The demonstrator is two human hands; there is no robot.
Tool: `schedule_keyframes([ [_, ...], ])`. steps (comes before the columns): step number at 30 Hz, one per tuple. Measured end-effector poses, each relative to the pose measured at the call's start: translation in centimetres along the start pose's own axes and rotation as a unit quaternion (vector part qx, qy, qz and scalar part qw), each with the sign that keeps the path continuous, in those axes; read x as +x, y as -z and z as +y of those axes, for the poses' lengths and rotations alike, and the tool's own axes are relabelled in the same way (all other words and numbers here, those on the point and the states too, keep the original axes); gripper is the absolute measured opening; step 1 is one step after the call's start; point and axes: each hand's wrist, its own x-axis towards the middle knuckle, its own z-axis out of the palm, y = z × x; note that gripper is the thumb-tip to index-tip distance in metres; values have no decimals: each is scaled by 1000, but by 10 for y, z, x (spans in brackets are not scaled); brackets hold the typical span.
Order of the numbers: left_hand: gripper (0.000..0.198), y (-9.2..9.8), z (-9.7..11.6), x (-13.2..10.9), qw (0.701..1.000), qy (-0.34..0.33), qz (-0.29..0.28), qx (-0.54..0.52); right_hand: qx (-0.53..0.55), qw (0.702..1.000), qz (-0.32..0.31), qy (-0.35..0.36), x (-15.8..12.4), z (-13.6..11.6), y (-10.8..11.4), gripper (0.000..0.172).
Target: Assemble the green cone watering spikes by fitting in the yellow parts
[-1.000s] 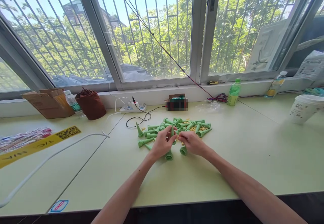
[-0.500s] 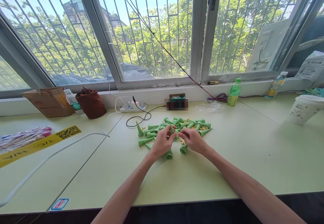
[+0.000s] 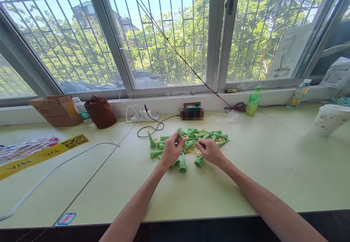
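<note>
My left hand [image 3: 172, 149] is closed around a green plastic cone-shaped spike [image 3: 181, 135], holding it tilted over the pile. A small yellow piece [image 3: 187, 138] shows beside that spike near my fingertips. To the right, my right hand [image 3: 210, 150] has thumb and forefinger pinched together; whatever is between them is too small to make out. Beneath and around both hands lie several green spikes [image 3: 157, 154], mixed with small yellow pieces [image 3: 190, 150]. One spike [image 3: 182, 165] stands in front of the pile, and another [image 3: 151, 139] stands at its left.
Behind the pile are a power strip [image 3: 144, 117], a black cable [image 3: 150, 128] and a partly blurred box [image 3: 191, 112]. A green bottle [image 3: 253, 101] and a white cup [image 3: 331, 119] stand right. A brown pouch [image 3: 100, 112] and white cable [image 3: 62, 163] are left.
My left hand has shifted slightly left and tilted the spike it holds away from my right hand. My right hand stays pinched in nearly the same place. The view has moved slightly.
</note>
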Motion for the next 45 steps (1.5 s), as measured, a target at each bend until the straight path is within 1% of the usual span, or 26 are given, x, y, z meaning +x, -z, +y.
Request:
schedule_keyframes([
  [5, 23, -1, 1, -2, 998, -21, 7, 51, -2, 1000, -9, -1, 1, 2, 0, 39],
  [7, 21, 4, 4, 0, 997, -34, 28, 71, 0, 1000, -14, -3, 0, 2, 0, 39],
  [8, 21, 9, 6, 2, 994, -41, 55, 80, 2, 1000, -18, -5, 0, 2, 0, 39],
  [10, 20, 25, 10, 8, 986, -46, 128, 100, 9, 1000, -22, -5, 0, 1, 0, 40],
  [12, 19, 46, 12, 18, 969, -48, 205, 131, 12, 1000, -24, -3, -1, 0, 0, 40],
  [13, 19, 58, 12, 24, 958, -50, 234, 157, 13, 1000, -25, 0, -1, 0, 0, 40],
  [15, 17, 80, 10, 34, 939, -42, 267, 211, 13, 1000, -26, 6, -1, -1, 0, 40],
  [17, 14, 98, 3, 41, 927, -26, 275, 252, 13, 999, -28, 9, -1, -2, 0, 40],
  [19, 11, 110, -6, 45, 921, -2, 260, 289, 13, 999, -32, 8, -1, -2, 0, 40],
  [22, 11, 115, -24, 45, 916, 27, 250, 313, 11, 999, -37, 8, -1, -3, 0, 40],
  [28, 15, 106, -63, 37, 932, 64, 163, 318, 14, 999, -43, 2, -3, -2, 0, 40],
  [30, 18, 104, -70, 34, 931, 63, 160, 321, 13, 999, -48, 2, -3, -1, 0, 40],
  [35, 22, 105, -73, 31, 926, 100, 165, 326, 7, 999, -54, -1, -3, 0, 0, 39],
  [41, 21, 103, -74, 23, 925, 177, 117, 315, -1, 998, -58, -1, -4, 0, 0, 38],
  [45, 22, 96, -74, 24, 935, 186, 90, 289, -5, 998, -59, -4, -4, -1, 1, 38],
])
